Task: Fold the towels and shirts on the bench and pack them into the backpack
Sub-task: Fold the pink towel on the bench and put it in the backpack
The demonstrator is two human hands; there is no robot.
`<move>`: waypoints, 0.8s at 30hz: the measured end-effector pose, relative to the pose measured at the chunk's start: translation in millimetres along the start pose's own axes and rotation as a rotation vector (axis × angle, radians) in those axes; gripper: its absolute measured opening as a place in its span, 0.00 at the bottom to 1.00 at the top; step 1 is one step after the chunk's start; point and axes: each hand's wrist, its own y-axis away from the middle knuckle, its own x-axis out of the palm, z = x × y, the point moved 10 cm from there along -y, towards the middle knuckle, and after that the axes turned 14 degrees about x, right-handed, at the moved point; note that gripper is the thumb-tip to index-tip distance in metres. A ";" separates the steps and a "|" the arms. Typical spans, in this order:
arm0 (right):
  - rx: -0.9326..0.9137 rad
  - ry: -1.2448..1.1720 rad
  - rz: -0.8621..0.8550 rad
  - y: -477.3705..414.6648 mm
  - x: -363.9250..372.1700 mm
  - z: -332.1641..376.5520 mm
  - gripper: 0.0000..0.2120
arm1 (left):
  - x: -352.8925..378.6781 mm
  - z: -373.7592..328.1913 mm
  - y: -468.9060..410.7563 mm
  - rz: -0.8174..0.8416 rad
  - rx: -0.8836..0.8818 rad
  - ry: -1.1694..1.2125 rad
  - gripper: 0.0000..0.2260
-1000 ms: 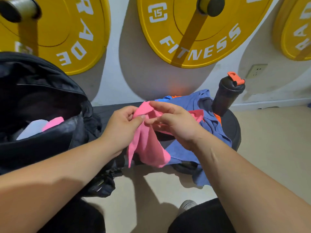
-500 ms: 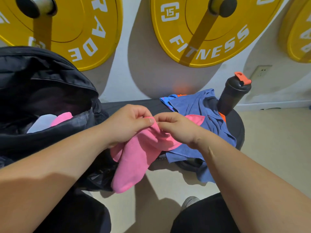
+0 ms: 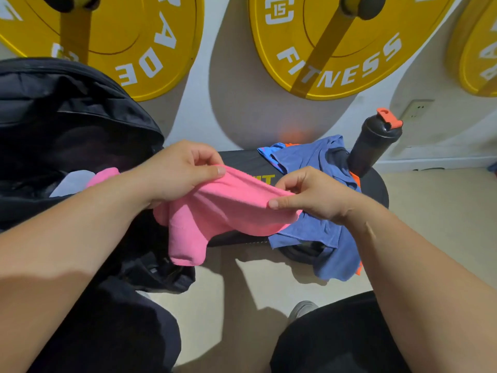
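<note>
Pink towel (image 3: 228,211): held in the air above the front edge of the tabletop (image 3: 242,160), spread between both hands.

Left hand (image 3: 177,173): grip clenched on the towel's upper left edge, with the thumb laid along the top and the fingers curled behind the cloth.

Right hand (image 3: 314,195): grip pinching the upper right edge between the thumb and curled fingers.

The top edge runs from one hand to the other. The rest sags below, and its lower left part hangs down in front of the backpack (image 3: 67,103).

The backpack is at the left with its mouth open. We see a pink cloth (image 3: 103,175) and a pale item (image 3: 72,181) inside. We cannot tell what its base rests on.

A blue shirt (image 3: 309,160) lies crumpled on the right part of the tabletop and drapes over the front edge. The towel's right end overlaps it in our view. An orange cloth (image 3: 355,179) shows at the shirt's right side.

A black bottle (image 3: 373,141) with an orange cap stands just behind the shirt.

Yellow weight plates (image 3: 336,49) hang on the wall behind, and a wall socket (image 3: 416,109) is near the bottle.

A grey shoe (image 3: 302,308) is on the floor below.
</note>
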 end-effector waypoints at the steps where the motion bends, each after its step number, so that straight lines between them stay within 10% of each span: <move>1: 0.020 0.029 -0.006 0.0 -2.9 -5.5 0.12 | -6.5 3.9 -1.0 -0.038 0.006 -0.027 0.05; 13: 0.164 0.241 -0.100 5.6 -17.9 -41.4 0.09 | -62.1 59.2 12.5 -0.281 -0.052 -0.729 0.06; 24: 0.022 -0.066 -0.023 25.1 -13.9 -10.8 0.17 | -50.4 84.6 14.8 -0.262 -0.121 -0.624 0.05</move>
